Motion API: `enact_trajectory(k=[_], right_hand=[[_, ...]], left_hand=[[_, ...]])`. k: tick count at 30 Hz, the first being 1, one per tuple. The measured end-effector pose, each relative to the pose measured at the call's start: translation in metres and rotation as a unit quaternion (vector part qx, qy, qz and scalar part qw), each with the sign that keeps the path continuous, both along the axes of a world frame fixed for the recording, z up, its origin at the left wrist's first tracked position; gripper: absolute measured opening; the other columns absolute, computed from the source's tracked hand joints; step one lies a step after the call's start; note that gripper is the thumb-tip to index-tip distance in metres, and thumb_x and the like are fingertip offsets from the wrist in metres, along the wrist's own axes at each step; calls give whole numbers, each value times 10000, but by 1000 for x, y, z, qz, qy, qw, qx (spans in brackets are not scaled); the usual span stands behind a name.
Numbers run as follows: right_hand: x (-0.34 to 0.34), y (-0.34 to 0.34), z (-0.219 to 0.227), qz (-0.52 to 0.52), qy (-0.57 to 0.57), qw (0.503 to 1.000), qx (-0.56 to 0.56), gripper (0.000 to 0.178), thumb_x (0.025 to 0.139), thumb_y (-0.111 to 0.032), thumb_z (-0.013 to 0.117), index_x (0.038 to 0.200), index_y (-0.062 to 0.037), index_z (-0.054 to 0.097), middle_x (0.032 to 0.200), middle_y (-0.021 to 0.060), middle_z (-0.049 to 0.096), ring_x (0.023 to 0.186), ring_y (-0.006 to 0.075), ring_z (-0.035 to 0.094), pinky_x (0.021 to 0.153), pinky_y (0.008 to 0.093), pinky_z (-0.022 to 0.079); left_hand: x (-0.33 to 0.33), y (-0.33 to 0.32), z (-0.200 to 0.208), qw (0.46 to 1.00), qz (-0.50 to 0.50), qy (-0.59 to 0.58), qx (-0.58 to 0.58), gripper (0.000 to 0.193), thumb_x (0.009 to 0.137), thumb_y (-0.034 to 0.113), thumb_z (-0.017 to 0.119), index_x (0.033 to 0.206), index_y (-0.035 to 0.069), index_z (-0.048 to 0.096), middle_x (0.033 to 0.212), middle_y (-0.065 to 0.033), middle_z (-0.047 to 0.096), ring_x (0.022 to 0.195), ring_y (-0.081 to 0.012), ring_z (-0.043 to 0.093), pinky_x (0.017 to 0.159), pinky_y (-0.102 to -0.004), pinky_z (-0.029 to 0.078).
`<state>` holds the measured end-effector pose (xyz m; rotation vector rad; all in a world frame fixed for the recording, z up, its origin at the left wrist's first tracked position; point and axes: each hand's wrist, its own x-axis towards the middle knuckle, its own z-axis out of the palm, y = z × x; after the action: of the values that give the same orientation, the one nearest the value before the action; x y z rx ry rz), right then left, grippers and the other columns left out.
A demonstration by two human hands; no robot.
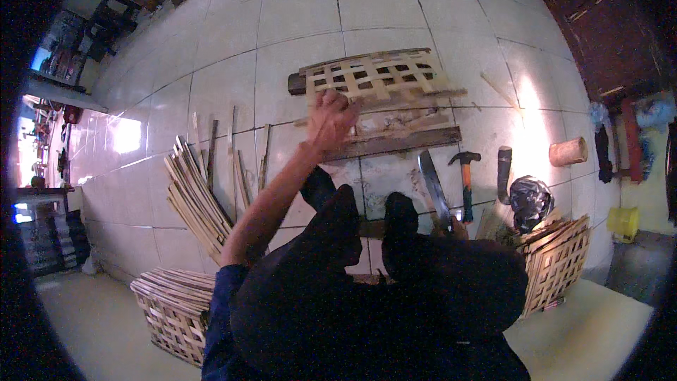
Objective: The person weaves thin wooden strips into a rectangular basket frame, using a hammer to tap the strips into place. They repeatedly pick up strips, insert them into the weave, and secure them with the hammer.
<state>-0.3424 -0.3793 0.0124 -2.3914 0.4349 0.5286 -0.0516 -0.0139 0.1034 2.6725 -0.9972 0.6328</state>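
Just beyond the curled left hand [330, 123] lies a woven strip panel [374, 77], its near left corner overlapped by that hand; whether it is gripped, I cannot tell. The right hand [459, 230], partly hidden, holds a knife [433, 187] well apart from the panel, to its near right.

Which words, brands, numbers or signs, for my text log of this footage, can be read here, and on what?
None can be read.
Knife, hammer, woven panel: no lettering visible.
Pale mark on the dark clothing: too small to read.
Clutter at far left: too blurred to tell.
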Motion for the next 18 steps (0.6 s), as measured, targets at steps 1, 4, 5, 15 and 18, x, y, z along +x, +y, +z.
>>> enact_trajectory(k=[1,4,5,15,18], right_hand=[[13,6,-11,42,8,999,-23,445,875,-301,636,1229,-56,526,1099,160,616,1081,266,568,836,381,486],[-18,-27,-3,16,1,993,-114,429,871,-278,631,1219,-50,528,1084,168,609,1061,297,567,839,399,480],[-23,-31,-2,11,-4,992,-125,424,870,-270,630,1216,-48,528,1078,171,606,1054,307,567,839,405,478],[63,34,53,-10,-244,969,-21,381,852,-198,610,1172,-4,535,1080,227,558,1028,421,534,879,471,443],[93,25,24,39,-258,965,-16,421,844,-211,620,1197,2,535,1187,257,514,1101,438,492,952,483,407]], left_hand=[[0,41,16,998,68,-14,2,357,753,165,671,1107,124,643,865,-76,608,915,-275,541,884,-443,408],[31,39,63,989,91,-40,-113,296,792,185,679,1075,99,665,851,-61,619,857,-252,571,821,-409,450],[35,41,81,982,91,-29,-163,260,825,199,679,1057,82,668,843,-52,625,850,-229,587,797,-388,467],[-34,-9,-19,410,79,461,-783,374,944,93,561,1304,68,461,1083,-72,635,1035,-150,583,834,-315,478],[-56,-45,-67,530,1,414,-740,278,950,104,560,1216,62,489,1047,-62,618,1014,-162,579,870,-355,493]])
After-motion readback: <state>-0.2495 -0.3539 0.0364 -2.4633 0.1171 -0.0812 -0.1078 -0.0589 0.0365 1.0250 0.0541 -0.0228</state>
